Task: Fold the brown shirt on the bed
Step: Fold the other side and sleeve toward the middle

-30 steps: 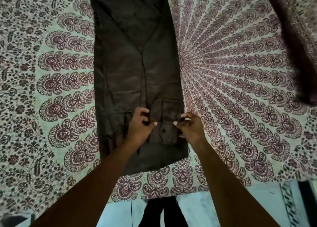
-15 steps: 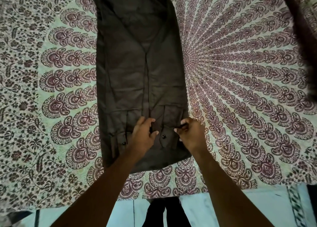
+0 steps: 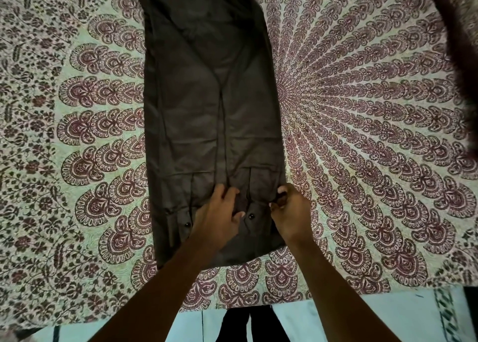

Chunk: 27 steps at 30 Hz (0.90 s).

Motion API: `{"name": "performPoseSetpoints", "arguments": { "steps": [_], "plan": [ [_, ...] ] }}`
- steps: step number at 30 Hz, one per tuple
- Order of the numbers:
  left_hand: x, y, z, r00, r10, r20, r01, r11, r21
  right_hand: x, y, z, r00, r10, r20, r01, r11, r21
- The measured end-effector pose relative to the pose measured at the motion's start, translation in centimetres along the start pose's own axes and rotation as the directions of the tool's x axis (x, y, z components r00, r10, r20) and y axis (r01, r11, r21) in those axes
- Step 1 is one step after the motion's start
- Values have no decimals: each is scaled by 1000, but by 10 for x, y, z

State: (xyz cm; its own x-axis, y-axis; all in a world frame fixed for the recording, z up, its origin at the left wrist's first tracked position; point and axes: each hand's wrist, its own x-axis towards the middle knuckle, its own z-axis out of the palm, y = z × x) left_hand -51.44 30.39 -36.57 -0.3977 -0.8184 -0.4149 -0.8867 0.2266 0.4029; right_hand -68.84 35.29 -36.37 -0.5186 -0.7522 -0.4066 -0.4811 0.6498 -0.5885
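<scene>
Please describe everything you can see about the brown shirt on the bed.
The brown shirt lies flat on the patterned bedsheet, already folded into a long narrow rectangle that runs away from the person. The cloth looks thin, smooth and lightly creased. Folded panels meet along a middle seam, and two dark buttons show near the close end. The left hand rests on that end, near the middle; the right hand pinches the shirt's right edge.
</scene>
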Motion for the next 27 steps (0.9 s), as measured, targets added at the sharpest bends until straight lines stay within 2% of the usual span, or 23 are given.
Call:
{"name": "performPoseSetpoints", "arguments": {
  "steps": [2, 4, 8, 11, 18, 20, 23, 27],
  "plan": [
    [2, 0, -3, 995, 45, -86, -40, 997, 64, 2, -3, -1, 1000, -2, -30, 3, 1000, 15],
    [7, -1, -2, 983, 95, -158, -89, 995, 48, 6, -6, 0, 999, 4, -45, -3, 1000, 31],
    [27, -6, -4, 975, 130, -183, -122, 991, 54, 27, -7, 5, 993, -24, -117, 23, 1000, -7],
    [56, -6, -19, 963, 105, -249, -103, 994, 19, 54, -16, 3, 985, -34, -169, 33, 999, -5],
    [178, 6, -82, 907, 8, -421, -39, 997, -66, 146, -70, -2, 982, -67, -175, 81, 994, 76],
    [213, 11, -100, 911, -48, -409, 13, 996, -87, 172, -84, -4, 980, -76, -185, 97, 990, 106],
    [259, 17, -119, 942, -178, -286, 124, 973, -195, 215, -103, -6, 975, -118, -186, 141, 984, 113],
    [290, 7, -117, 951, -251, -179, 190, 935, -301, 268, -132, -12, 960, -211, -186, 235, 964, 121]
  ]
}}
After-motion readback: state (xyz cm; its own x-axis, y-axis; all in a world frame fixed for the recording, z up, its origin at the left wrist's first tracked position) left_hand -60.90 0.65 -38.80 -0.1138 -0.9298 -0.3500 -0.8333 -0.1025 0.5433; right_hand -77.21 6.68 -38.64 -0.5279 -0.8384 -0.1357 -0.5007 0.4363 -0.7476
